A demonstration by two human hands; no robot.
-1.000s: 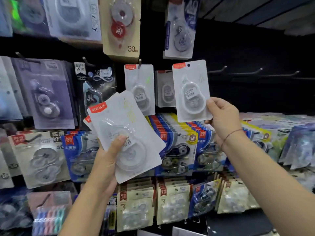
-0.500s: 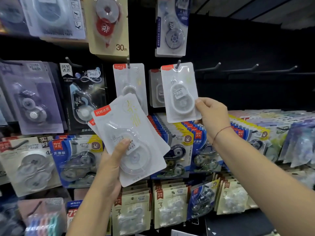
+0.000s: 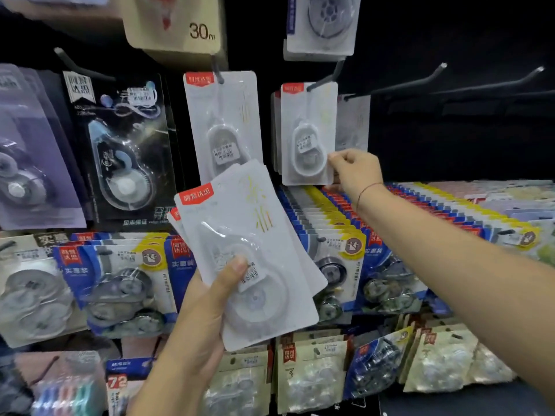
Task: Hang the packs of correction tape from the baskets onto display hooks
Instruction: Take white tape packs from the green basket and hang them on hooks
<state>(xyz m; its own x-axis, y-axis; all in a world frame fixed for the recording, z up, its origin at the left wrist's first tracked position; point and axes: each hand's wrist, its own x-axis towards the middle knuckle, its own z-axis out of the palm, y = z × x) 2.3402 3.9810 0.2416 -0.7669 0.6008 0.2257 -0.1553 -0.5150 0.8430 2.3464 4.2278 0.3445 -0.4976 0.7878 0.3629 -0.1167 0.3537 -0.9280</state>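
Note:
My left hand (image 3: 207,313) grips a small stack of white correction tape packs (image 3: 255,235), thumb pressed on the front blister. My right hand (image 3: 356,171) pinches the lower right edge of one white pack (image 3: 307,133) that hangs on a black display hook (image 3: 326,78) in front of other packs of the same kind. Another white pack (image 3: 222,124) hangs on the hook to its left.
Two bare black hooks (image 3: 420,79) stick out at the upper right. Rows of blue and yellow multi-packs (image 3: 336,223) fill hooks below. A black pack (image 3: 120,145) hangs at left, a beige 30 m pack (image 3: 180,28) above.
My right hand slid the single white pack onto the hook and back toward the others, and now holds only its lower edge. The view has moved closer to the rack.

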